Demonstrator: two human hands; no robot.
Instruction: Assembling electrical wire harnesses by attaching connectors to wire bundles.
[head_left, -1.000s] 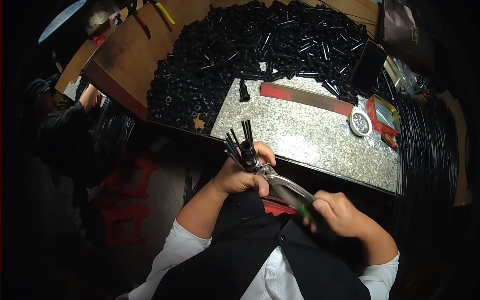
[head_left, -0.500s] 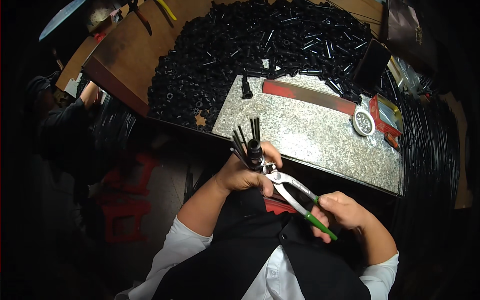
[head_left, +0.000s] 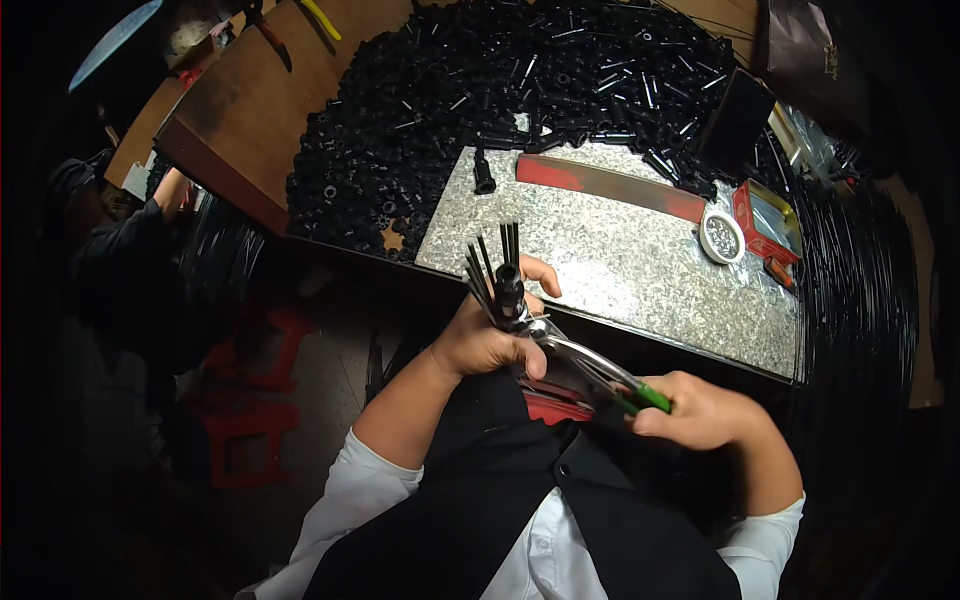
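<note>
In my left hand I hold a bundle of thin black rods together with a black tubular fitting, its open end facing up. My right hand is closed around the green handle grips of metal pincers. The pincers' jaws meet the lower end of the fitting, right by my left thumb. What exactly the jaws grip is too small to make out. My left index finger sticks out past the fitting.
A large heap of black tubular parts covers the bench's far side. On the speckled slab lie a red-brown bar, a small white bowl and a red box. Long black rods hang at right; another person works at left.
The pincers' handles have swung together and turned. My right hand has moved slightly right and rolled over, its grip now around both handles. My left hand has barely moved.
</note>
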